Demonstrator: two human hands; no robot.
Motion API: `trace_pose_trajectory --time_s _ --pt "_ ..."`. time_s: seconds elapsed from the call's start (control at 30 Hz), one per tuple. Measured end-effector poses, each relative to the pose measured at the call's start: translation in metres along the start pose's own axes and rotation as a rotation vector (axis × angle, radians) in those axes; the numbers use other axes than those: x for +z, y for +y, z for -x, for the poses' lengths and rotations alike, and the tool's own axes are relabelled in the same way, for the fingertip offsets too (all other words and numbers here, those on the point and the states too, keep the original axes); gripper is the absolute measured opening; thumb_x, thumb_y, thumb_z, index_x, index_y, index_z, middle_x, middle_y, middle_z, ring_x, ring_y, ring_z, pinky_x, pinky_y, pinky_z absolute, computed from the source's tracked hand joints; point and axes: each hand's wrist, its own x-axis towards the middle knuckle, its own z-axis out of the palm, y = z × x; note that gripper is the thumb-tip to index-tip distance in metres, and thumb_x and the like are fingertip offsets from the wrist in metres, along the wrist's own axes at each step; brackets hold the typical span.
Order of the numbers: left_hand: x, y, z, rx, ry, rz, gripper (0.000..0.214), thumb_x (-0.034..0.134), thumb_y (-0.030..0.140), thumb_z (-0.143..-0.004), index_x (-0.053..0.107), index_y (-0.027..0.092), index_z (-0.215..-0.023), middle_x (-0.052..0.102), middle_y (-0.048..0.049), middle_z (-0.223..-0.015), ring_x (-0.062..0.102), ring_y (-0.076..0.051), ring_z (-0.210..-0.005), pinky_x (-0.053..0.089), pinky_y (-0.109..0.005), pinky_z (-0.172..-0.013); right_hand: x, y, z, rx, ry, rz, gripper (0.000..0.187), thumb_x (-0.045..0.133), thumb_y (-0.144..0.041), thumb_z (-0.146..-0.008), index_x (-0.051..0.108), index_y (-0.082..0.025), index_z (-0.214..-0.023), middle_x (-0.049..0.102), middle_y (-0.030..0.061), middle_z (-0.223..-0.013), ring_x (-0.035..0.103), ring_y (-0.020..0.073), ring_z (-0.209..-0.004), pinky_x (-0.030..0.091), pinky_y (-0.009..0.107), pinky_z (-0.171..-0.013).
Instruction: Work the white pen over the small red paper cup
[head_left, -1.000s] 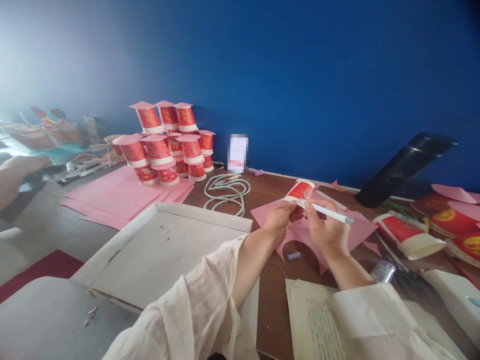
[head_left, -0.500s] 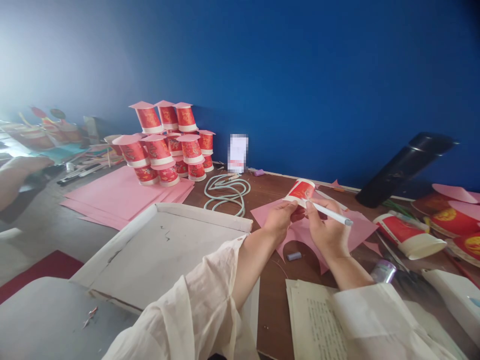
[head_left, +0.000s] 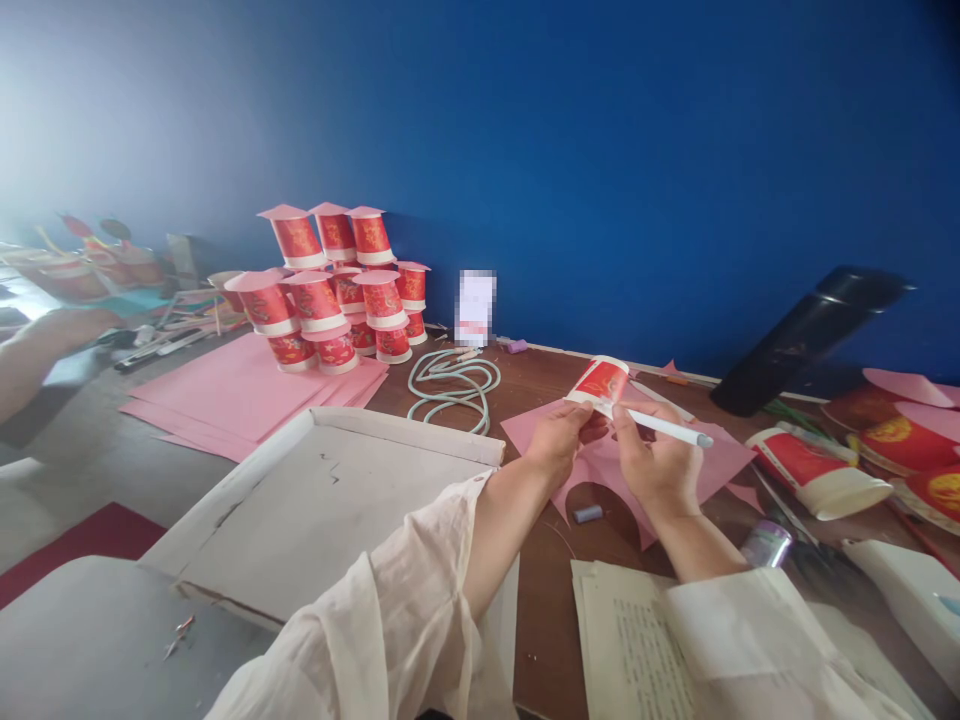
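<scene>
My left hand [head_left: 559,437] pinches a red and white paper cup [head_left: 600,382] upside down on a cut pink paper sheet [head_left: 712,462]. My right hand [head_left: 656,455] grips a white pen [head_left: 664,427], whose tip meets the cup's rim. Both hands are closed. A small purple pen cap [head_left: 588,513] lies on the table just below my hands.
A pyramid of red cups with pink lids [head_left: 337,285] stands on a stack of pink sheets [head_left: 232,385] at the back left. A coiled cable [head_left: 452,382], a white cardboard tray [head_left: 330,500], an open book [head_left: 637,640], a black flask [head_left: 806,335] and nested cups [head_left: 817,472] surround me. Another person's hand [head_left: 37,350] shows at the left.
My hands and the cup have stayed almost still; the pen has shifted slightly. The other person's hand at the left has moved a little.
</scene>
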Motion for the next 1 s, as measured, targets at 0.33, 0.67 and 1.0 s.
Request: trace_pose_trajectory --time_s 0.33,0.67,1.0 --pt "-0.0012 -0.001 -0.0009 -0.002 -0.026 0.005 0.012 0.066 0.02 -0.076 0.066 0.008 -0.075 0.064 -0.006 -0.069 0.06 -0.012 -0.066 0.046 -0.036 -0.088 0.0001 0.0001 -0.0008 -0.04 -0.014 -0.028 0.033 0.053 -0.049 -0.083 0.064 -0.018 -0.09 0.068 0.0062 -0.081 0.062 0.0162 -0.068 0.048 0.028 -0.059" --pt "0.0001 -0.001 -0.0015 0.014 -0.026 0.001 0.012 0.067 0.021 -0.075 0.066 0.01 -0.072 0.065 -0.0069 -0.071 0.064 -0.016 -0.074 0.046 -0.038 -0.091 -0.0005 -0.001 0.0 -0.052 -0.04 -0.061 0.032 0.056 -0.047 -0.082 0.066 -0.018 -0.089 0.069 0.0071 -0.081 0.063 0.0179 -0.07 0.049 0.029 -0.058" --pt "-0.0031 -0.0044 -0.0044 0.043 -0.047 -0.042 0.015 0.067 0.024 -0.074 0.067 0.009 -0.074 0.065 -0.0076 -0.072 0.064 -0.016 -0.073 0.046 -0.04 -0.089 -0.0022 -0.0053 -0.0008 -0.072 -0.014 -0.031 0.031 0.055 -0.046 -0.083 0.065 -0.018 -0.09 0.069 0.0071 -0.081 0.064 0.0181 -0.07 0.051 0.03 -0.062"
